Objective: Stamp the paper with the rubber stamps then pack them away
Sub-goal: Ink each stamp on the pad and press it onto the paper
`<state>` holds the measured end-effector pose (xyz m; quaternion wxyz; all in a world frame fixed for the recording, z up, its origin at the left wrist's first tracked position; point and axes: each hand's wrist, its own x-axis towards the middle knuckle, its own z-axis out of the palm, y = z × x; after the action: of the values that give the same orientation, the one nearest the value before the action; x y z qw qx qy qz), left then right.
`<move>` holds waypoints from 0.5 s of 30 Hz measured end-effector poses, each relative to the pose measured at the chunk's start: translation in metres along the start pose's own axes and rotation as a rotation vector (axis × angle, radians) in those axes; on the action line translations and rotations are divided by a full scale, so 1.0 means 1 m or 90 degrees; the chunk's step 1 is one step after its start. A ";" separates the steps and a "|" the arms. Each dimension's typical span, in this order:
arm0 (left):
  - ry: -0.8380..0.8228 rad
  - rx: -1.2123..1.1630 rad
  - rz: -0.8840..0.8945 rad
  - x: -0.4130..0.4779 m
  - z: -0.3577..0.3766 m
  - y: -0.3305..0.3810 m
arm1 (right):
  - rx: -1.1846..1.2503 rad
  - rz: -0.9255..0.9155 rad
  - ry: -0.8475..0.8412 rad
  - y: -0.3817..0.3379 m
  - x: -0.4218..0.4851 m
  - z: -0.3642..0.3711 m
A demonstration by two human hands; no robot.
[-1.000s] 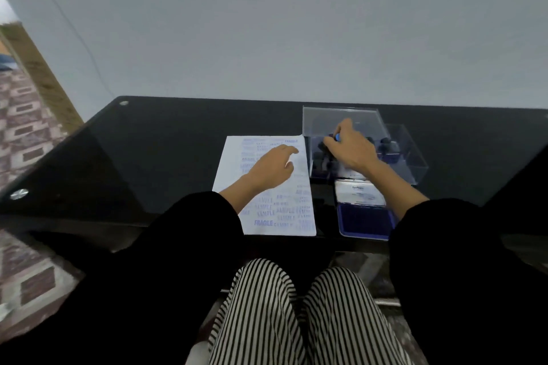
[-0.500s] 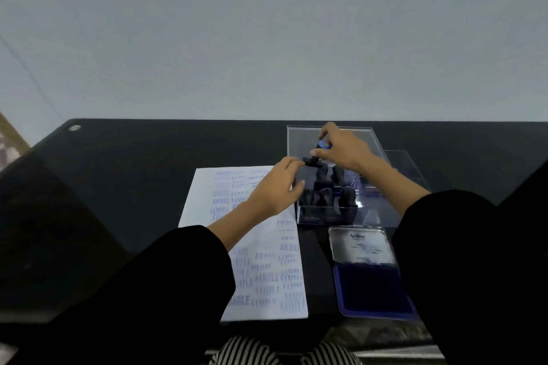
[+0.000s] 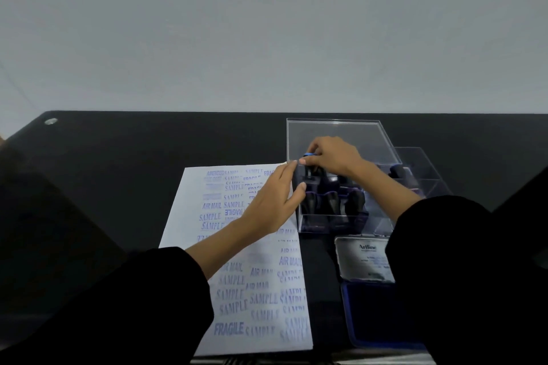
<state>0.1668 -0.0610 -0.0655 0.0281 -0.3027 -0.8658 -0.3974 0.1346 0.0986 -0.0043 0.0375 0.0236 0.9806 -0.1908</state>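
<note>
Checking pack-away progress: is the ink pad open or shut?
Open: the ink pad has its lid flipped back flat, Artline label up, and the blue inking surface is exposed.

Your right hand (image 3: pixel 332 155) pinches the blue-capped top of a black rubber stamp (image 3: pixel 310 171) at the left side of the clear plastic box (image 3: pixel 341 220). Your left hand (image 3: pixel 272 198) lays straight fingers against the box's left wall, above the white sheet of paper (image 3: pixel 261 299) covered in blue prints.
</note>
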 end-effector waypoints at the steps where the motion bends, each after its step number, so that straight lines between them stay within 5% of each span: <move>1: 0.000 -0.010 -0.003 0.000 0.001 0.000 | 0.002 0.004 0.015 0.000 -0.001 0.002; 15: -0.023 0.011 -0.031 0.000 -0.002 0.001 | 0.068 0.050 0.195 -0.002 -0.017 0.024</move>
<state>0.1670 -0.0615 -0.0631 0.0056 -0.2881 -0.8766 -0.3853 0.1528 0.0878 -0.0242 -0.1062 0.0930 0.9617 -0.2352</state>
